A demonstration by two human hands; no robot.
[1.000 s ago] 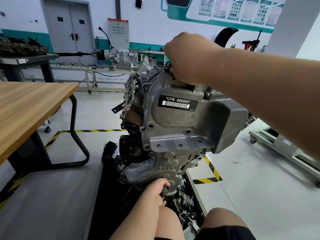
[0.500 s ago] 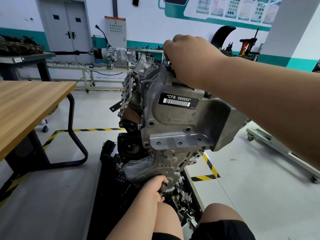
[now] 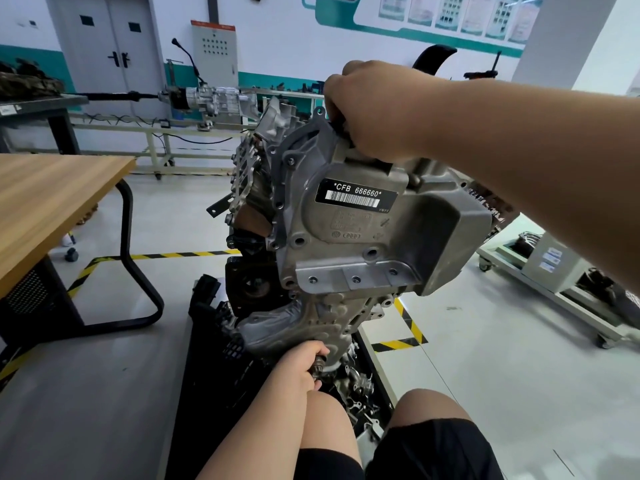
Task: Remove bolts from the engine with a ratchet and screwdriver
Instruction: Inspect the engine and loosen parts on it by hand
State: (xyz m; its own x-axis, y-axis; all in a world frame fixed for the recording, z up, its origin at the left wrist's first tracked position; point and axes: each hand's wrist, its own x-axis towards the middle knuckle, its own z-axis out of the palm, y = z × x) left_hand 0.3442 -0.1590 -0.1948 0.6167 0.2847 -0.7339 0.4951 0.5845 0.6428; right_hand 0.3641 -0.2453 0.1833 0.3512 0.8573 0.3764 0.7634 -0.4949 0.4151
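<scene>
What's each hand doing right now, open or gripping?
Left hand: fingers curled round a small metal piece at the lower end of the grey cast-metal engine.
Right hand: grips the engine's top edge.

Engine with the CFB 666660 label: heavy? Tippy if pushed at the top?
Likely heavy: the engine is bulky cast metal. Probably tip-prone: it stands tall and narrows toward the black crate, with the right hand gripping its top and the left hand a metal stub below.

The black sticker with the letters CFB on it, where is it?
In the head view, the black sticker sits near the middle, on the side of the grey engine that faces the person, just below the right hand gripping its top edge.
</scene>
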